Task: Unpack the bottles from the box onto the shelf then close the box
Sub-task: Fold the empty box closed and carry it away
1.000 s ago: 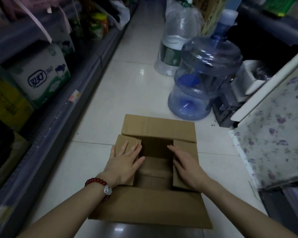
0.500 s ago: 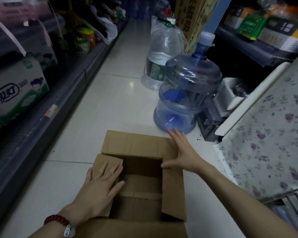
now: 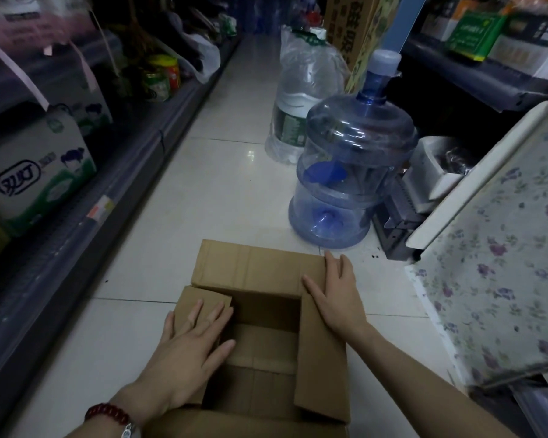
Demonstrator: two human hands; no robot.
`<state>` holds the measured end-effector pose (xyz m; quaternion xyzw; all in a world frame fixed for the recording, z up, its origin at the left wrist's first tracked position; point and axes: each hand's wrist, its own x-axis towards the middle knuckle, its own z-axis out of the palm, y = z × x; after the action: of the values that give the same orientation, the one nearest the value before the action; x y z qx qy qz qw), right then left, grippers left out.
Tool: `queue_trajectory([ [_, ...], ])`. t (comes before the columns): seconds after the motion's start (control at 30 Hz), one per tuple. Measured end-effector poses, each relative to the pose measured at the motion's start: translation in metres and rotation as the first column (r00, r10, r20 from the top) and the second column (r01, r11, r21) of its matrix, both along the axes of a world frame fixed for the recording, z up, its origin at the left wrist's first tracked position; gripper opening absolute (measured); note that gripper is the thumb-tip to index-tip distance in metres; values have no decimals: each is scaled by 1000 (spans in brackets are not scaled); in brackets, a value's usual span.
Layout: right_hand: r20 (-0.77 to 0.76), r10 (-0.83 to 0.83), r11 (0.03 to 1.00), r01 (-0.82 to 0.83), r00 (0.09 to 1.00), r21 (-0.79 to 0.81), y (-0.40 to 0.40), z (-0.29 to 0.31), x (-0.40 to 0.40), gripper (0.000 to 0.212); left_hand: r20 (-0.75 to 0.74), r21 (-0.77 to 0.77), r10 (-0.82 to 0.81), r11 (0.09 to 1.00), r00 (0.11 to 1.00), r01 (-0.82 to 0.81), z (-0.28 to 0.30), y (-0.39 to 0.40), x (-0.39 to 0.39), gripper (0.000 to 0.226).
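Cardboard fills the lower middle of the view: the box (image 3: 260, 336) sits on the pale tiled floor (image 3: 203, 191) at about six o'clock, its inside showing only bare cardboard, so the unpacking looks finished and only the closing remains. At nine o'clock the long shelf (image 3: 76, 235) runs up the aisle, carrying a white and green carton (image 3: 35, 172) and, farther along at eleven o'clock, some jars (image 3: 162, 77); whether the unpacked bottles stand among these goods cannot be told in the dim light. The left hand (image 3: 187, 349), a red bead bracelet (image 3: 108, 412) at its wrist, lies flat with straight fingers on the left side flap (image 3: 203, 298), pressing it down and inward. The far flap (image 3: 260, 267), at twelve o'clock from the box, is not yet folded over the opening. The right hand (image 3: 332, 295) rests open on the right side flap (image 3: 323, 374), its fingers reaching to the far right corner, where that flap meets the far one. The hands are well apart, one on each side of the opening, and neither grips anything. Beyond the box at one o'clock stands a blue water jug (image 3: 351, 172), with a wrapped water bottle (image 3: 301, 99) behind it, and at three o'clock a flowered cloth (image 3: 494, 267) covers a surface. By my reading, the side flaps are nearly down and the far and near flaps have yet to be folded shut.
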<state>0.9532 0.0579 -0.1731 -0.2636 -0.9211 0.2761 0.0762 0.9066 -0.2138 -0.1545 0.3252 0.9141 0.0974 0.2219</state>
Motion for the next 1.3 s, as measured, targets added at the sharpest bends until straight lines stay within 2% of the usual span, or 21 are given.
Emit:
queue_trajectory([
  [0.07,-17,-59,994,60,998,87,-6,-5,0,73,-15,-31,-28,999,999,28,10,3,6,70],
  [0.17,-27,-80,988,83,996,134,-9,-7,-2,71,-50,-84,-94,992,994,89,25,16,18,61],
  [0.37,-4,-47,986,47,999,158,-2,-5,1,71,-19,-101,-209,973,978,207,48,62,49,58],
  [0.43,9,-22,984,20,1000,179,-3,-5,0,70,-12,-161,-221,963,975,217,45,74,57,64],
  [0.5,29,0,979,-6,1000,204,-6,-6,-1,69,-110,-293,-233,937,966,193,39,80,60,73],
  [0.57,36,6,978,-13,999,207,-8,-7,0,70,-233,-361,-224,923,946,130,37,78,60,81],
  [0.7,1,7,988,-7,1000,154,-6,-5,1,68,-349,-295,-113,955,930,6,40,64,57,81],
  [0.87,-185,-8,998,19,983,57,3,19,3,49,-243,-226,-31,974,970,-25,38,69,52,81],
  [0.93,-233,17,997,1,972,76,5,28,8,42,-156,-177,-8,984,988,-20,37,72,52,81],
  [1.0,-254,61,985,-17,965,172,2,31,15,43,-60,-107,23,994,998,-29,36,72,53,68],
  [1.07,-184,72,950,-11,980,311,-4,23,21,55,3,-25,41,999,999,-41,34,72,53,63],
  [1.17,19,13,893,-20,1000,450,-17,4,25,73,45,4,47,999,998,-47,31,71,52,75],
  [1.3,77,-12,893,-24,997,450,-25,-2,21,83,8,-152,1,988,1000,0,19,72,50,92],
])
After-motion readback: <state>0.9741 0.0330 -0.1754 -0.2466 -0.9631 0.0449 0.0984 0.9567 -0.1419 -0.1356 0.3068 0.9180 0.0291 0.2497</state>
